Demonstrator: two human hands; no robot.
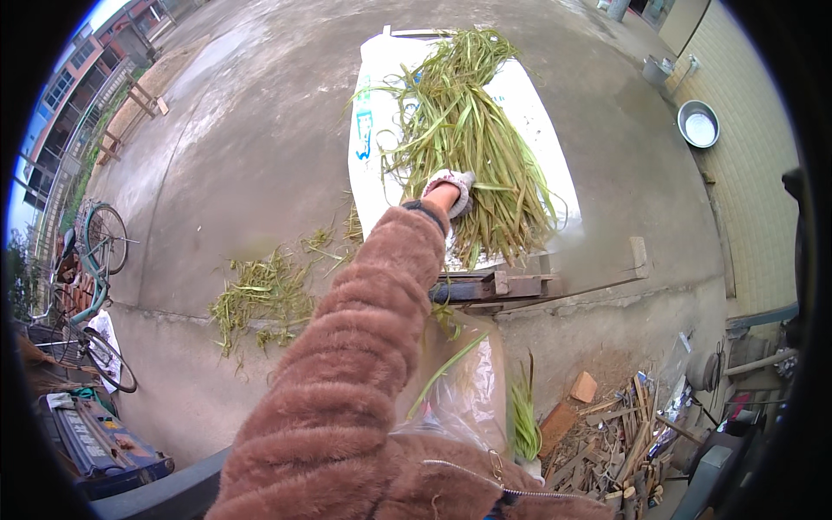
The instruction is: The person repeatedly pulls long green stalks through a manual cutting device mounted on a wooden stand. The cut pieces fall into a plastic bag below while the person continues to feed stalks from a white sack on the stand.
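Observation:
My left hand [458, 188], in a pale knitted glove, reaches to the near left side of a heap of long green-yellow leaves [481, 130]. Its fingers are turned away among the leaves, so I cannot tell whether they grip any. Underneath the heap is a white woven plastic sack [552, 156] with printed writing, spread flat over a low support. Close to my body on the right, a small bunch of greener leaves [525, 416] stands upright. A white patch at its lower end may be my right glove, but my jacket hides most of it. Clear plastic sheeting [471, 383] covers my lap.
A narrow wooden bench [487, 287] stands at the sack's near edge. Loose leaf scraps [263, 296] lie on the concrete to the left. Split wood [624, 429] and bricks [584, 386] lie at lower right. A bicycle [97, 279] is at left; a metal basin [699, 123] leans by the wall.

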